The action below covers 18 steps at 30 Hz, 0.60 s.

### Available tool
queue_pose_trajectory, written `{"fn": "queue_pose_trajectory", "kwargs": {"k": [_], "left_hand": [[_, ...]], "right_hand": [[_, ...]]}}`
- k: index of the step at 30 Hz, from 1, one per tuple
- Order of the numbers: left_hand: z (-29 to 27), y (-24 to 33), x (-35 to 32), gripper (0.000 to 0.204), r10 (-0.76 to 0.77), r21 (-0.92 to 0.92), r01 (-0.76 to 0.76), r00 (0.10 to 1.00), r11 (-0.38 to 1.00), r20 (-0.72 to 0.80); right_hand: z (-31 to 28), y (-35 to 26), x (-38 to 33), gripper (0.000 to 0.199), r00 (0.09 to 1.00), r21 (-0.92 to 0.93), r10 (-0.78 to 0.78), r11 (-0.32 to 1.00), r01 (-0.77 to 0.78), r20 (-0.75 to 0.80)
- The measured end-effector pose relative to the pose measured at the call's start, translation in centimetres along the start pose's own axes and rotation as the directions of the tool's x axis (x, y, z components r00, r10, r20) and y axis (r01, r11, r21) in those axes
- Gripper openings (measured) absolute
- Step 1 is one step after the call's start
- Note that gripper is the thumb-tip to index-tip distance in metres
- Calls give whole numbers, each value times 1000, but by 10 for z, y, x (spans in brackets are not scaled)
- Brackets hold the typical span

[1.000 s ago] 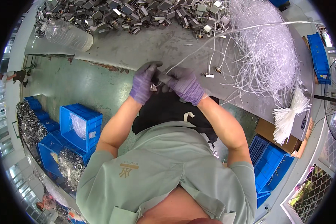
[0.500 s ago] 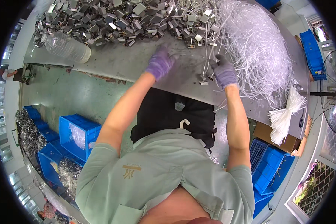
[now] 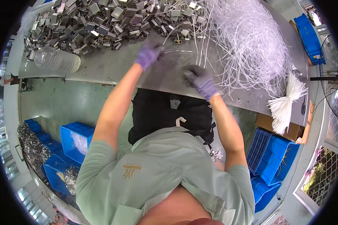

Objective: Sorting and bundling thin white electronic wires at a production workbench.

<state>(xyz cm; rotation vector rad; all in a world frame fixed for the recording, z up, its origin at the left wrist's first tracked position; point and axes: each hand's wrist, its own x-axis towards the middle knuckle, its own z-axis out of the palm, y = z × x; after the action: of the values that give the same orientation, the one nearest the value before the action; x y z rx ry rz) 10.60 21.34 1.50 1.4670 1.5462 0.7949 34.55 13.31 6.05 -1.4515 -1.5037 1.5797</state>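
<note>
My left hand [image 3: 148, 55], in a purple glove with darkened fingertips, is over the bench just in front of a heap of small grey metal cable connectors [image 3: 112, 28]. Its fingers are smeared by motion. A pale cable [image 3: 169, 36] runs from the heap toward its fingertips; whether they grip it I cannot tell. To the right, my right hand [image 3: 202, 83], gloved alike, is low over the bench near its front edge. Its fingers are curled in, blurred, and hide whatever is in them. Several thin white cables [image 3: 202, 52] hang down from the heap just beyond that hand.
A large tangle of clear-white strands [image 3: 251, 45] covers the bench's right side, beside a tied white bundle [image 3: 287, 103]. At left lies a clear plastic bottle [image 3: 56, 60] on the grey metal bench [image 3: 105, 67]. Blue crates [image 3: 77, 138] stand on the floor at left, more blue crates [image 3: 268, 157] at right.
My left hand has moved left and slightly up, toward the heap. My right hand has moved left and down toward the bench's front edge. The connectors that lay beside it no longer show there.
</note>
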Motion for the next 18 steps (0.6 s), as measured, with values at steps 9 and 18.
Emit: {"fn": "queue_pose_trajectory", "kwargs": {"k": [9, 18], "left_hand": [[-10, -13, -180, 17, -35, -41, 41, 990, 998, 134], [-22, -23, -121, 27, 229, 126, -225, 973, 966, -17]], "right_hand": [[104, -1, 23, 30, 874, -245, -364, 859, 449, 322], [-4, -58, -32, 31, 707, -192, -677, 736, 650, -202]]}}
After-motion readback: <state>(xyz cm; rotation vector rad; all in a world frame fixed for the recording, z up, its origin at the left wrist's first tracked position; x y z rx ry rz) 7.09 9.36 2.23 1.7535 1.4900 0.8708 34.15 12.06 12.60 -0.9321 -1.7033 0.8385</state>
